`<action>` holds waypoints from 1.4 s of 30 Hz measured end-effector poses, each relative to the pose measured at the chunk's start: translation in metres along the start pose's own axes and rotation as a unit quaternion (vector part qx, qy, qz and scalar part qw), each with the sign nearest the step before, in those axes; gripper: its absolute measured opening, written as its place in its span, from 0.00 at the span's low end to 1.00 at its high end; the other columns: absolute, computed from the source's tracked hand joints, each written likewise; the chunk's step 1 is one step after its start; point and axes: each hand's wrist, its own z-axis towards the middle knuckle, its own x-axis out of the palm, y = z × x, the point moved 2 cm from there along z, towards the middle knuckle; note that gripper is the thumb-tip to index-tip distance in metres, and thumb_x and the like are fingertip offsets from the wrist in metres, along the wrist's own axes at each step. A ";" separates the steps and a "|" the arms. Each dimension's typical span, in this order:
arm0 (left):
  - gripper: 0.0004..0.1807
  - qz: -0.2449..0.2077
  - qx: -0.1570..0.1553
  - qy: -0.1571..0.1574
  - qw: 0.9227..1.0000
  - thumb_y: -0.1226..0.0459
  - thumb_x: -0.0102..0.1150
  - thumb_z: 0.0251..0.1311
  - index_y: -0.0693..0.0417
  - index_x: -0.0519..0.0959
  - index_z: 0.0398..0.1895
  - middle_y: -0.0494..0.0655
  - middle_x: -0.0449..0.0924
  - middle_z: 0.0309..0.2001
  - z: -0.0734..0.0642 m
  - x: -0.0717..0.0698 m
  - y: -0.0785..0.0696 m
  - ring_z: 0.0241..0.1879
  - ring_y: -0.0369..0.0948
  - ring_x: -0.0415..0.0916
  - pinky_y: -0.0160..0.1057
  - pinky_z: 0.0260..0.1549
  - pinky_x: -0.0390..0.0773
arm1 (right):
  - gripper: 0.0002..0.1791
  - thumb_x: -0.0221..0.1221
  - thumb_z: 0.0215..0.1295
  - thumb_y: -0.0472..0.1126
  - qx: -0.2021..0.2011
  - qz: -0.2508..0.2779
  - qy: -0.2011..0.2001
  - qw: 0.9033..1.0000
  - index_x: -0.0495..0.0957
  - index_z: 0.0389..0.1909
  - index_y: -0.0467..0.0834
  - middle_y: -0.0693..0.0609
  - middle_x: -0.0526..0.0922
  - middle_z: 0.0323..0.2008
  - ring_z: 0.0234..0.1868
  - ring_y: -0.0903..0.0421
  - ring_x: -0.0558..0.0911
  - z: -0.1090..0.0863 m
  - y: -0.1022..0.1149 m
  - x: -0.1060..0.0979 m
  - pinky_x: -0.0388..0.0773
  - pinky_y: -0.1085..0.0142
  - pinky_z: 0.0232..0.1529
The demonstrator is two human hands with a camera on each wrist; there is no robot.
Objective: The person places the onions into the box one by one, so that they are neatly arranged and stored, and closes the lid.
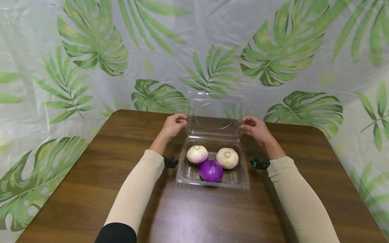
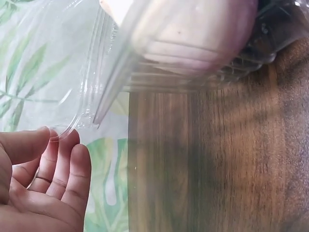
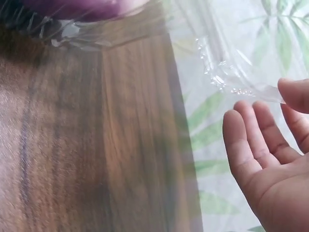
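Observation:
A clear plastic clamshell container (image 1: 181,168) stands on the table with its lid (image 1: 214,114) raised upright at the back. In its tray lie three turnips: a white one (image 1: 197,154) with a purple underside, another white one (image 1: 227,158), and a glossy purple one (image 1: 211,171) at the front. My left hand (image 1: 174,127) pinches the lid's left edge between thumb and fingertips. At the opposite edge, my right hand (image 1: 256,130) pinches the lid too, as the right wrist view shows with the thumb (image 3: 295,94) on the plastic.
The dark brown wooden table (image 1: 127,145) ends a little behind the lid. Behind it hangs a grey cloth (image 1: 212,20) with green leaf prints. Black wristbands (image 1: 260,164) sit at both wrists, beside the tray's sides.

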 end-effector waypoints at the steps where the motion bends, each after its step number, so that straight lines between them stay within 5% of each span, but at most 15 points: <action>1: 0.17 0.000 0.000 0.001 1.000 0.73 0.55 0.67 0.67 0.76 0.57 0.43 0.76 0.34 0.000 0.001 0.000 0.36 0.44 0.80 0.54 0.53 0.82 | 0.16 0.53 0.73 0.35 0.002 -0.009 -0.003 1.000 0.67 0.59 0.36 0.55 0.75 0.48 0.45 0.65 0.80 -0.001 0.001 -0.001 0.83 0.72 0.46; 8: 0.18 -0.038 0.006 0.004 0.999 0.75 0.55 0.65 0.67 0.75 0.59 0.51 0.78 0.41 0.003 0.002 0.001 0.35 0.42 0.80 0.53 0.50 0.83 | 0.29 0.52 0.74 0.35 -0.002 -0.045 -0.017 0.999 0.57 0.73 0.37 0.56 0.76 0.46 0.37 0.65 0.80 0.002 0.007 -0.007 0.82 0.65 0.45; 14: 0.25 -0.053 0.017 -0.001 0.998 0.75 0.54 0.64 0.61 0.72 0.65 0.56 0.78 0.50 0.007 0.002 0.002 0.34 0.36 0.78 0.40 0.39 0.84 | 0.34 0.53 0.73 0.34 -0.002 -0.068 -0.025 0.997 0.55 0.77 0.45 0.51 0.76 0.48 0.36 0.63 0.80 0.004 0.011 -0.007 0.83 0.61 0.45; 17: 0.25 -0.062 0.027 -0.007 0.998 0.74 0.53 0.64 0.61 0.72 0.66 0.57 0.77 0.52 0.009 0.003 0.003 0.38 0.37 0.77 0.46 0.44 0.84 | 0.35 0.53 0.73 0.34 -0.001 -0.065 -0.031 0.997 0.54 0.77 0.47 0.51 0.74 0.48 0.36 0.62 0.81 0.004 0.012 -0.007 0.84 0.61 0.45; 21: 0.28 -0.076 0.036 -0.012 0.996 0.75 0.52 0.64 0.60 0.69 0.69 0.53 0.76 0.50 0.012 0.003 0.001 0.41 0.38 0.75 0.55 0.52 0.82 | 0.34 0.54 0.73 0.35 -0.006 -0.056 -0.036 0.998 0.54 0.77 0.46 0.51 0.75 0.48 0.37 0.62 0.81 0.005 0.013 -0.007 0.85 0.60 0.45; 30: 0.33 -0.100 0.062 -0.010 0.993 0.80 0.52 0.61 0.54 0.68 0.70 0.48 0.74 0.46 0.018 0.005 -0.009 0.36 0.39 0.76 0.36 0.29 0.81 | 0.31 0.52 0.75 0.38 -0.027 -0.071 -0.067 0.995 0.57 0.76 0.49 0.55 0.74 0.44 0.36 0.61 0.79 0.005 0.020 -0.009 0.85 0.64 0.40; 37: 0.37 -0.102 0.073 -0.013 0.992 0.83 0.50 0.59 0.54 0.65 0.72 0.59 0.74 0.52 0.019 0.006 -0.013 0.32 0.37 0.73 0.34 0.28 0.82 | 0.32 0.53 0.74 0.36 -0.055 -0.074 -0.078 0.993 0.58 0.76 0.49 0.56 0.76 0.42 0.33 0.61 0.80 0.006 0.027 -0.008 0.84 0.68 0.35; 42: 0.37 -0.105 0.078 -0.017 0.991 0.84 0.49 0.57 0.56 0.65 0.71 0.53 0.74 0.46 0.020 0.007 -0.013 0.28 0.35 0.72 0.33 0.26 0.82 | 0.33 0.54 0.73 0.34 -0.056 -0.065 -0.079 0.993 0.57 0.76 0.46 0.55 0.75 0.41 0.31 0.61 0.80 0.005 0.027 -0.009 0.83 0.71 0.32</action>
